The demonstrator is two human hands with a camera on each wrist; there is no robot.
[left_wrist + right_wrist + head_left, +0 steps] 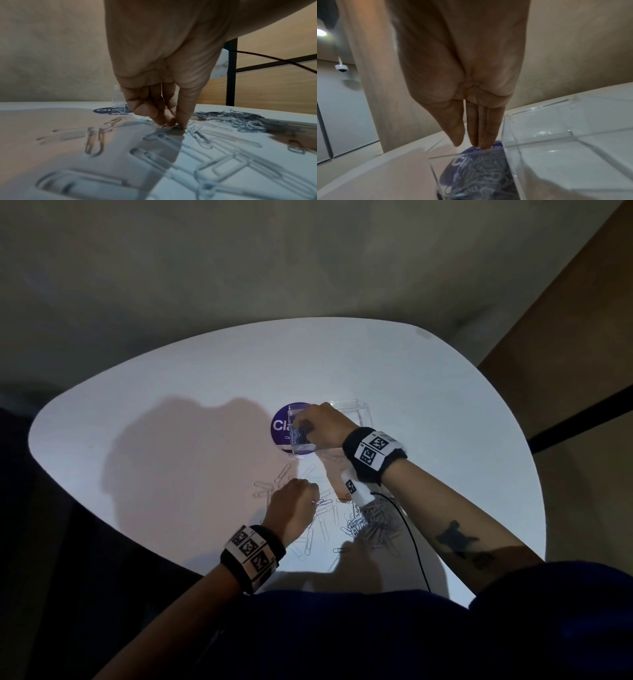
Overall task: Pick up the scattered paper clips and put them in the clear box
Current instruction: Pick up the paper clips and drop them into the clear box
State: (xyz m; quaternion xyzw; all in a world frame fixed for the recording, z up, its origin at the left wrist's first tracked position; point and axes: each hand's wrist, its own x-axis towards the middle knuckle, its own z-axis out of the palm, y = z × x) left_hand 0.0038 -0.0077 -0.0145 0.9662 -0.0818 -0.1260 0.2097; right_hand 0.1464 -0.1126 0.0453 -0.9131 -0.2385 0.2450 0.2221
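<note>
Your right hand (467, 94) hangs over the clear box (346, 414), fingers (486, 129) straight & pressed together, tips just above the clips inside. Your left hand (291, 508), on the near side of the box, pinches one paper clip (159, 133) off the worktop (171, 405), w/ the loose paper clips (370, 525) around it.

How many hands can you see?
2. The left hand pinches a paper clip on the table, near the person; the right hand hangs over the clear box farther away, fingers straight.
</note>
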